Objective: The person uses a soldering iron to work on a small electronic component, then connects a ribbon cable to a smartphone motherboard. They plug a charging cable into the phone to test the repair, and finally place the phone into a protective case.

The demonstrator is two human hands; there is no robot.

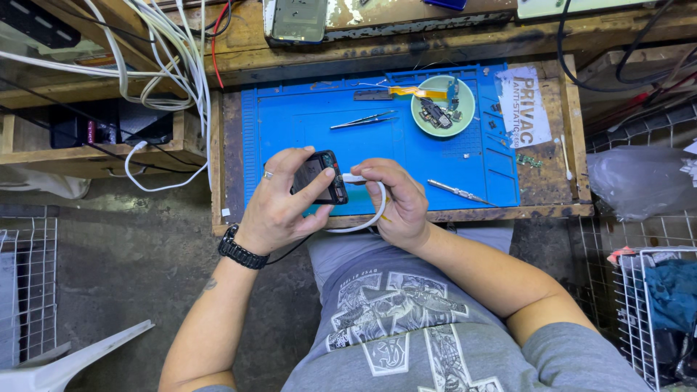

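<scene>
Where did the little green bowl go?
In the head view, the green bowl sits at the far right of the blue mat, holding small parts, with the tweezers lying to its left.

1. White rectangular paper label [524,105] with dark printed lettering lies on the right end of the blue mat [305,116], well up and to the right of the right hand's fingers [377,174]. It's a bit crumpled and sits slightly askew.
2. A phone-like device with a greyish, dull screen [296,19] lies on the upper wooden shelf, far above the left hand's fingers [308,163]. Screen looks dark, nothing lit.
3. Clear plastic bag [639,178] sits off to the far right, well apart from both hands' fingers; can't tell what's in it.
</scene>
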